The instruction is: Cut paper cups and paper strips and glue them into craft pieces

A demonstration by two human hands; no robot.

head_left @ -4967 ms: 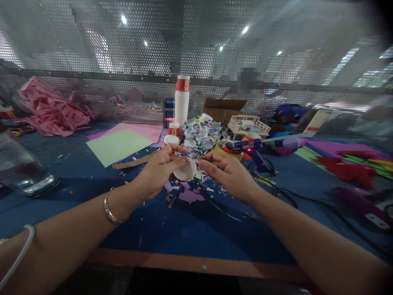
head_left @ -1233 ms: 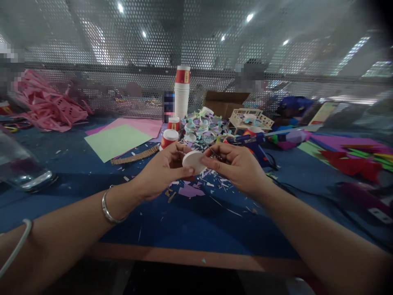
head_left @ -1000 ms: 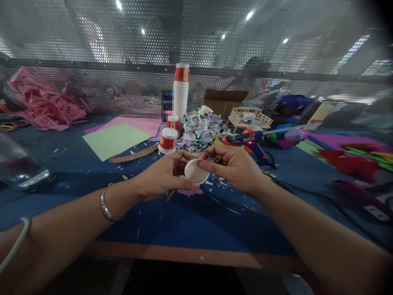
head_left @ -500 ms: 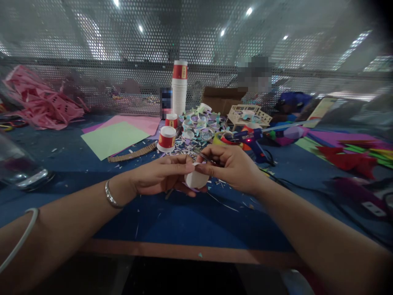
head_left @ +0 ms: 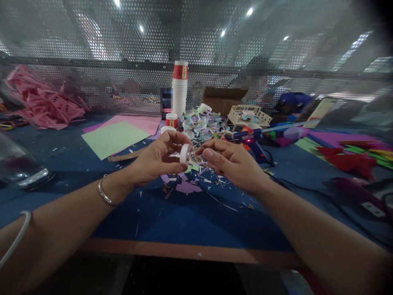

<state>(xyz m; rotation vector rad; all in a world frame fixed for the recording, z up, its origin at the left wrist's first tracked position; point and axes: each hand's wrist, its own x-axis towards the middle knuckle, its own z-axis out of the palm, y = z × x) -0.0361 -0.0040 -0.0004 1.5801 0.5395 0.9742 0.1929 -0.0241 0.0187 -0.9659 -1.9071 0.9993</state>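
Observation:
Between the thumb and fingers of my left hand (head_left: 156, 159) is a small white round piece (head_left: 184, 154), held on edge like a short ring. Close by on the right, my right hand (head_left: 233, 164) has its fingers closed around a thin dark tool (head_left: 201, 146), mostly hidden by the fingers. Under and behind both hands lie paper scraps (head_left: 188, 187) in purple, green and white. Just behind my left hand stands a red and white paper cup (head_left: 171, 120).
A tall stack of cups (head_left: 179, 96) rises behind a heap of small paper rings (head_left: 204, 123). A glue gun (head_left: 250, 137) with a red light lies right of it. Coloured sheets (head_left: 116, 137) and a glass (head_left: 23, 164) are on the left; a dark cable (head_left: 297, 188) runs right.
The white piece has turned from facing me to standing on edge in my left hand. My hands have moved apart, uncovering purple scraps, and my left hand has risen over the nearer cup.

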